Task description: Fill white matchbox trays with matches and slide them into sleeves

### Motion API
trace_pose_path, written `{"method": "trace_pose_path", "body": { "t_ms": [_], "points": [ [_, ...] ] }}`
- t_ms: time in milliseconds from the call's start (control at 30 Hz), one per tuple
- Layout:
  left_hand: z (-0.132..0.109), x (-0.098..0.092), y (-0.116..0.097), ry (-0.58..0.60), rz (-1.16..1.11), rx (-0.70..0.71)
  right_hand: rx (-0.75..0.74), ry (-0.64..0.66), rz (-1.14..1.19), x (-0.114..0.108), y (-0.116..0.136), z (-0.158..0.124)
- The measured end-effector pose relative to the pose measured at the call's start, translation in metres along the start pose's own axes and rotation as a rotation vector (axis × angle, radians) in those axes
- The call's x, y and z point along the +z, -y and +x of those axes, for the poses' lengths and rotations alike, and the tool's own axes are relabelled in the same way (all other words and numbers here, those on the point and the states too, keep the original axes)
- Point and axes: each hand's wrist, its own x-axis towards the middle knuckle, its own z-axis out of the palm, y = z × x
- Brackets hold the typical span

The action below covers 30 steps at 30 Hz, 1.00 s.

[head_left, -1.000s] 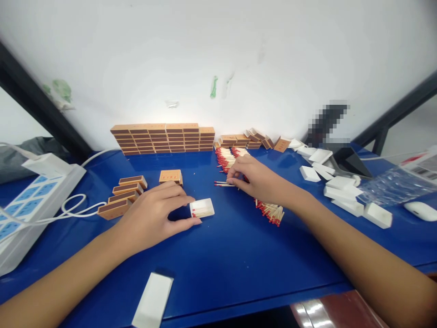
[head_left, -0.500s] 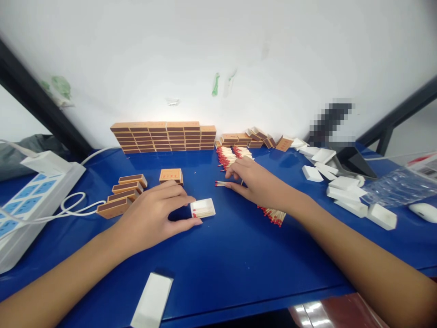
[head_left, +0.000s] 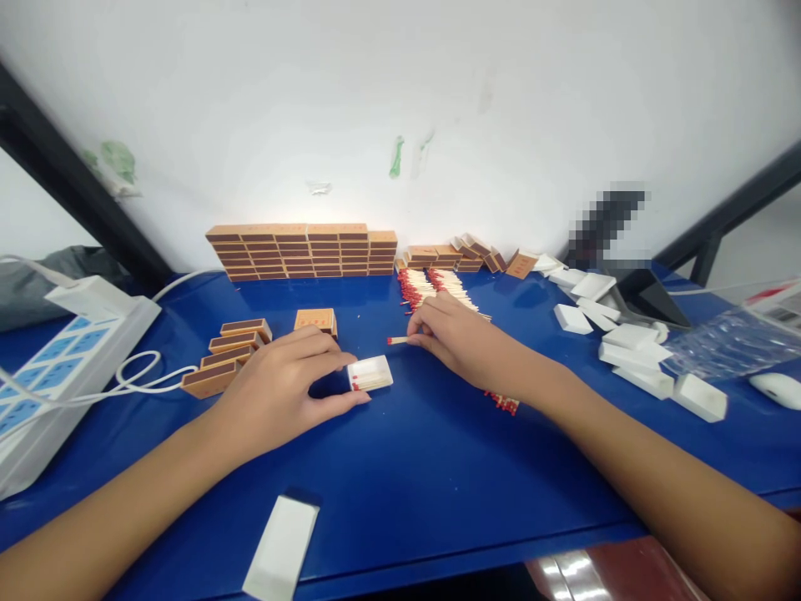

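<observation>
My left hand [head_left: 281, 380] has its thumb and fingers round the left end of a small white matchbox tray [head_left: 379, 371]. Some red-tipped matches lie along the near side of this tray. To the right, my right hand [head_left: 460, 338] is closed in a pinch on a few matches [head_left: 396, 340], their red heads pointing left toward the tray. Just beyond that hand, loose matches [head_left: 450, 284] lie in a pile. More matches [head_left: 502, 404] show below the right wrist, partly hidden by it. Beyond my left fingers sits an orange matchbox [head_left: 315, 319].
Stacked matchboxes [head_left: 300, 250] line the wall. Several matchboxes [head_left: 216, 377] stand in a row at left, near a power strip [head_left: 75, 359]. White trays [head_left: 632, 338] are heaped at right beside a clear plastic bottle [head_left: 732, 342]. Another white piece [head_left: 281, 547] lies at the front edge.
My right hand has shifted slightly left and lifted the matches, its fingers now closer together around them. The left hand and the tray have barely moved.
</observation>
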Motion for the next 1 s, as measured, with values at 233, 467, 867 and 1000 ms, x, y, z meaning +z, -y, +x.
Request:
{"method": "trace_pose_path", "body": {
  "t_ms": [233, 467, 867, 1000],
  "points": [
    [0.003, 0.002, -0.004, -0.033, 0.050, 0.017, -0.152, -0.042, -0.108, 0.009, 0.038, 0.000],
    [0.001, 0.002, -0.004, -0.036, 0.064, 0.031, -0.175, -0.002, -0.151, 0.014, 0.045, -0.001],
    [0.000, 0.001, -0.002, -0.008, 0.042, -0.013, 0.321, 0.087, -0.363, -0.029, -0.013, -0.011],
    [-0.001, 0.000, -0.004, 0.000, 0.044, -0.011, 0.382, 0.130, -0.400, -0.015, 0.001, -0.005]
  ]
}}
